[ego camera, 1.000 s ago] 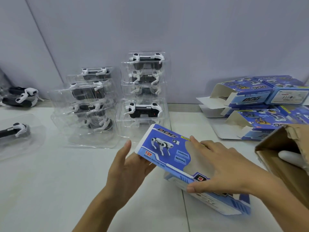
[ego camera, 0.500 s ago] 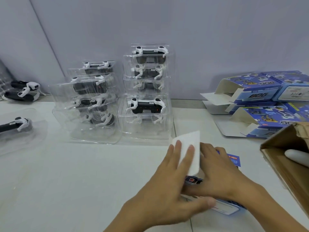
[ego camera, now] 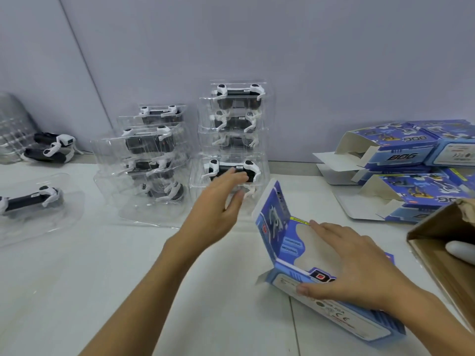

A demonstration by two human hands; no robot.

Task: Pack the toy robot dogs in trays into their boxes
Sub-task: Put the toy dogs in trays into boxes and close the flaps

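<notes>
A blue toy box (ego camera: 290, 242) lies on the white table in front of me, its left end flap standing up open. My right hand (ego camera: 352, 265) rests on top of it, fingers straight and spread, thumb on the near side. My left hand (ego camera: 218, 204) is stretched forward, fingers relaxed and apart, in front of the lowest clear tray holding a black-and-white robot dog (ego camera: 231, 170). Whether the fingers touch that tray is unclear. That tray sits at the bottom of a stack of trayed dogs (ego camera: 236, 114) against the wall. A second, leaning stack (ego camera: 154, 155) stands to its left.
Several open blue boxes (ego camera: 401, 160) lie at the back right. A brown cardboard carton (ego camera: 447, 253) with a white object inside is at the right edge. One trayed dog (ego camera: 28, 201) and loose dogs (ego camera: 51, 150) sit at the far left.
My left hand has left the box flap and reached forward to the bottom tray of the right stack. The flap now stands open. My right hand stays on the box.
</notes>
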